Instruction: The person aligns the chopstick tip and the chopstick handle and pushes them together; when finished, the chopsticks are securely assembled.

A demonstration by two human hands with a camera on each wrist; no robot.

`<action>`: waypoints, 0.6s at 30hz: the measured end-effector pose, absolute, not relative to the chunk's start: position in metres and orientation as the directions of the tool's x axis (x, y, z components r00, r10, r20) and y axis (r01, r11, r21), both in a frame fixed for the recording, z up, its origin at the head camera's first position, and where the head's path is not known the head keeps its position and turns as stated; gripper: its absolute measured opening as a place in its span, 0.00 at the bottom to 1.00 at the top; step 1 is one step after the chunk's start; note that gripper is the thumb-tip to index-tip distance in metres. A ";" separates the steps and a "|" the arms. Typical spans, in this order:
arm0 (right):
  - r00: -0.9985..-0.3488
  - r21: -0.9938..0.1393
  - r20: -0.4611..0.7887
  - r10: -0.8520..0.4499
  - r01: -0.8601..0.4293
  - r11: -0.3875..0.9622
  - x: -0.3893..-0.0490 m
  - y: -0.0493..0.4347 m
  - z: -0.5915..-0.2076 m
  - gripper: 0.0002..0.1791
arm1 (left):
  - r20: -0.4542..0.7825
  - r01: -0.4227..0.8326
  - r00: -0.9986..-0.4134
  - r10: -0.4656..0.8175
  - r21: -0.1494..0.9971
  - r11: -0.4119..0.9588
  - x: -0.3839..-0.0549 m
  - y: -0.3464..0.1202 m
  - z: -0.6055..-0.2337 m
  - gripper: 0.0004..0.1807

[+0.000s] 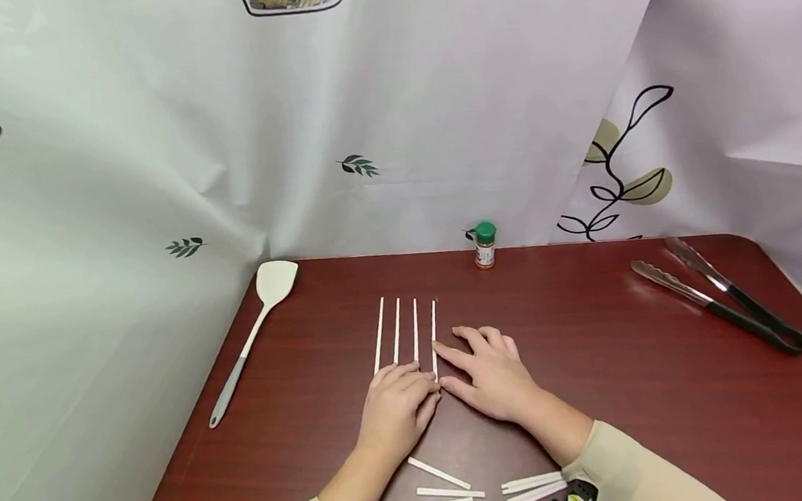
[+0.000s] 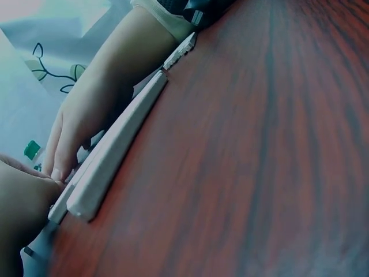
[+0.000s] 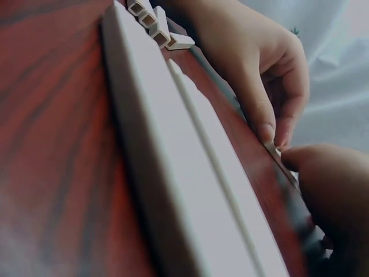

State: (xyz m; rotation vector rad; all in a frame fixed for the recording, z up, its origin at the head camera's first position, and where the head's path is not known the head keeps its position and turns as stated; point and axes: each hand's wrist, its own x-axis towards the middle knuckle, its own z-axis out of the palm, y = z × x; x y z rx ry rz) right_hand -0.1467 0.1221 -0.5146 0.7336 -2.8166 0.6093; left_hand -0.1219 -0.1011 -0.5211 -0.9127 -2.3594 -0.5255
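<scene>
Loose slim white square-ended sticks point(image 1: 452, 493) are laid nearest the head camera in two groups, perhaps so that they are kept within easy reach. At the fingers, one straight white stick point(image 1: 434, 323) at a row's right end is pinched near its close end by the left hand point(image 1: 395, 410); the right hand point(image 1: 492, 374) is held with fingers spread, index fingertip and thumb rested beside it, seemingly to keep it aligned. Three matching white sticks point(image 1: 416, 329) are ranged to its left, apart and nearly parallel. Farther out on the dark red wooden desk point(image 1: 556, 308), a small green-capped jar point(image 1: 485, 249) is stood behind; a white grey-handled spatula point(image 1: 276, 282) and black-handled steel tongs point(image 1: 742, 322) are left at either side, probably as unneeded tools.
</scene>
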 end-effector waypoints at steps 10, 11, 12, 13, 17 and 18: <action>-0.870 -0.607 0.308 -0.384 -0.491 0.625 -0.130 0.135 -0.511 0.22 | 0.653 0.766 -0.579 0.488 0.232 0.599 -0.114 -0.100 -0.519 0.08; -0.865 -0.623 0.328 -0.380 -0.500 0.602 -0.129 0.137 -0.511 0.19 | 0.660 0.774 -0.570 0.490 0.231 0.589 -0.113 -0.100 -0.519 0.07; -0.859 -0.637 0.350 -0.372 -0.510 0.577 -0.129 0.140 -0.511 0.17 | 0.666 0.780 -0.562 0.490 0.230 0.582 -0.111 -0.100 -0.518 0.07; -0.855 -0.653 0.372 -0.362 -0.518 0.552 -0.128 0.142 -0.511 0.14 | 0.671 0.782 -0.558 0.487 0.229 0.580 -0.109 -0.100 -0.518 0.06; -0.838 -0.728 0.457 -0.298 -0.545 0.415 -0.124 0.153 -0.510 0.04 | 0.694 0.776 -0.555 0.458 0.234 0.586 -0.103 -0.101 -0.516 0.05; -0.835 -0.744 0.471 -0.283 -0.549 0.381 -0.121 0.156 -0.510 0.04 | 0.698 0.775 -0.556 0.451 0.237 0.586 -0.101 -0.101 -0.516 0.05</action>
